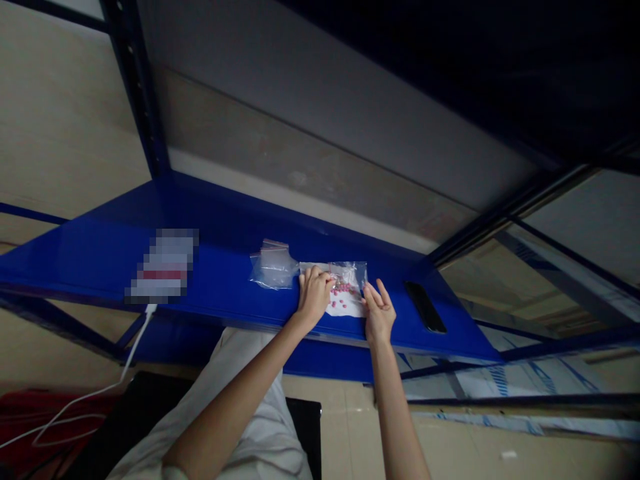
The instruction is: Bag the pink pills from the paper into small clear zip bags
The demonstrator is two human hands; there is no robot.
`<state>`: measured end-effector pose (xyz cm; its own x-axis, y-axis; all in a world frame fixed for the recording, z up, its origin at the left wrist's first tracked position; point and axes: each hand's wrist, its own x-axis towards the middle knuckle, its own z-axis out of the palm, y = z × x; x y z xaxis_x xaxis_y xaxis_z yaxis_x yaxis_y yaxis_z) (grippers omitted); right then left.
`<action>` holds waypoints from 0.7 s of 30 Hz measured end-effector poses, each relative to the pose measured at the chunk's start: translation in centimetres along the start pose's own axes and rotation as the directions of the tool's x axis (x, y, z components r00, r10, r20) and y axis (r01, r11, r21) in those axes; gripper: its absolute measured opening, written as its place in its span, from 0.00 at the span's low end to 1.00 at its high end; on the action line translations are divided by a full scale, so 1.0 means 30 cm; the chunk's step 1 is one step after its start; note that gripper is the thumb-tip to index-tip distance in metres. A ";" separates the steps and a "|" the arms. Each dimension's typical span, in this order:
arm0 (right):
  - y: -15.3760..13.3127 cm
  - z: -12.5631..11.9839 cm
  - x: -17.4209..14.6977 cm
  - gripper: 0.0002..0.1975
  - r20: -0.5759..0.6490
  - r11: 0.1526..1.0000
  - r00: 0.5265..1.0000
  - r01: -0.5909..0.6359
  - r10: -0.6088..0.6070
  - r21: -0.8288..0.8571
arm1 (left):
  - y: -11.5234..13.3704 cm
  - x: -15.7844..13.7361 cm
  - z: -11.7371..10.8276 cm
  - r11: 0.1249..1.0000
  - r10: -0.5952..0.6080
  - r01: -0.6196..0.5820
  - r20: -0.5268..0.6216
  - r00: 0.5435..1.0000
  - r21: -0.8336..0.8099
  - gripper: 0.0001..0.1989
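Observation:
On the blue shelf, small pink pieces [343,304], like pills or beads, lie scattered over a white sheet [350,311]. A clear plastic bag [359,272] lies flat over the sheet's far part. My left hand [315,295] rests at the left side, its fingers curled and their tips close to the pink pieces; what they pinch, if anything, is too small to make out. At the right edge of the bag, my right hand [379,313] has thumb and a finger closed on the plastic, with another finger raised.
More clear zip bags [274,265] lie left of my left hand. A black phone [425,307] is at the right on the blue shelf [220,233]. At the left, a blurred-out device [163,267] has a white cable [131,360] hanging off the front edge. A blue post [137,87] stands behind.

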<state>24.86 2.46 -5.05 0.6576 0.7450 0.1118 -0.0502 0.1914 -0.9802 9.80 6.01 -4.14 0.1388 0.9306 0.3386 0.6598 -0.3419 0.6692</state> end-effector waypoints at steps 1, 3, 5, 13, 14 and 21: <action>-0.001 0.001 -0.001 0.40 -0.010 1.000 1.000 -0.004 0.004 -0.004 | 0.000 0.000 0.001 1.000 0.005 -0.005 0.001 1.000 -0.003 0.08; -0.006 0.004 -0.004 0.41 -0.025 1.000 1.000 -0.007 0.006 -0.013 | -0.001 -0.001 0.001 1.000 0.007 -0.007 0.000 1.000 -0.012 0.08; -0.010 0.008 -0.008 0.41 -0.030 1.000 1.000 -0.004 0.003 -0.017 | 0.000 -0.002 0.001 1.000 -0.007 0.007 -0.011 1.000 -0.016 0.08; -0.021 0.011 -0.017 0.38 -0.040 0.999 0.999 -0.015 0.017 0.037 | 0.007 -0.002 -0.003 1.000 -0.013 0.013 -0.001 1.000 -0.001 0.09; -0.022 0.011 -0.019 0.38 -0.049 0.999 0.999 -0.017 0.019 0.041 | 0.006 -0.001 -0.001 1.000 -0.013 0.013 -0.003 1.000 -0.002 0.09; -0.019 0.013 -0.023 0.34 -0.097 0.999 0.995 0.021 -0.017 0.039 | -0.002 -0.002 0.011 0.999 -0.034 0.034 -0.050 0.998 0.010 0.09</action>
<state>24.15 2.09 -4.52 0.7281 0.6763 0.1118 -0.0663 0.2317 -0.9705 9.99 6.03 -4.43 0.0795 0.9341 0.3482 0.6717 -0.3083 0.6736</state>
